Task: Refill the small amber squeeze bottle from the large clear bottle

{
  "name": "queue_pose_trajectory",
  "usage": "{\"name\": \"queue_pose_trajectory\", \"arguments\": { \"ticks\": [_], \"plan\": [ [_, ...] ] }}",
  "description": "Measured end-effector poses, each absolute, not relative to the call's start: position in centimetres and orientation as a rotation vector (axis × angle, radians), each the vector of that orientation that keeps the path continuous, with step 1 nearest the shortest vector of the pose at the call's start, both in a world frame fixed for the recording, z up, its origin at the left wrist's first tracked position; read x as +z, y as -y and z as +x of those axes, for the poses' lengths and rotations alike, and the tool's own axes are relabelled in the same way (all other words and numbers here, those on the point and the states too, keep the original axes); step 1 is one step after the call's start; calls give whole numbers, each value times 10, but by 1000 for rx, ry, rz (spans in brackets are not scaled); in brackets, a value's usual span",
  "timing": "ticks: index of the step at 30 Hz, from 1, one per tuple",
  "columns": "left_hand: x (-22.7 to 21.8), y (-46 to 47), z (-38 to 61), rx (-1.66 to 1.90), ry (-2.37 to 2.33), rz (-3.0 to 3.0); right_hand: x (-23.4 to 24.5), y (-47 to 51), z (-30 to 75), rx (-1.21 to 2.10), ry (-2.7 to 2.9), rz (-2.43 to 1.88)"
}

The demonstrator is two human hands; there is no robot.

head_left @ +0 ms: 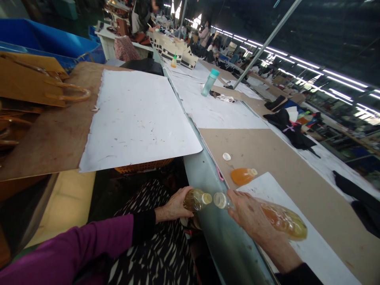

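Note:
My left hand [176, 206] is closed around a small clear bottle [194, 200] with a pale yellowish top, held over the table's edge. The top points right. My right hand [247, 211] grips the neck of a larger clear plastic bottle [286, 221] with orange-yellow contents, tilted above a white sheet. Its mouth faces the small bottle's top, with a narrow gap between them. Beyond my right hand, a small squeeze bottle of orange liquid [242, 176] lies on its side on brown board. A round white cap [226, 156] lies just past it.
A teal-capped bottle [210, 82] stands farther along the table. At left, white paper [136, 118] covers a brown board [62, 134] bearing tan bag pieces [32, 79]. A blue bin [50, 41] stands behind. Black fabric [297, 130] lies at right. Other people work in the distance.

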State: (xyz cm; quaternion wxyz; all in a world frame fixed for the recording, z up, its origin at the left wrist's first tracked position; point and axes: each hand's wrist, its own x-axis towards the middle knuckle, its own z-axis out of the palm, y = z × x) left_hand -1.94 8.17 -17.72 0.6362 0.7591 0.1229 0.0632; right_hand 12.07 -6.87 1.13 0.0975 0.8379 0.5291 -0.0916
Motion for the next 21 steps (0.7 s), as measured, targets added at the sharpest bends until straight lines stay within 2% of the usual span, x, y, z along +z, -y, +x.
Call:
{"name": "queue_pose_trajectory", "arguments": {
  "ticks": [21],
  "plan": [
    [-206, -80, -21, 195, -292, 1784, -10, 66, 120, -129, -1532, 2348]
  ]
}}
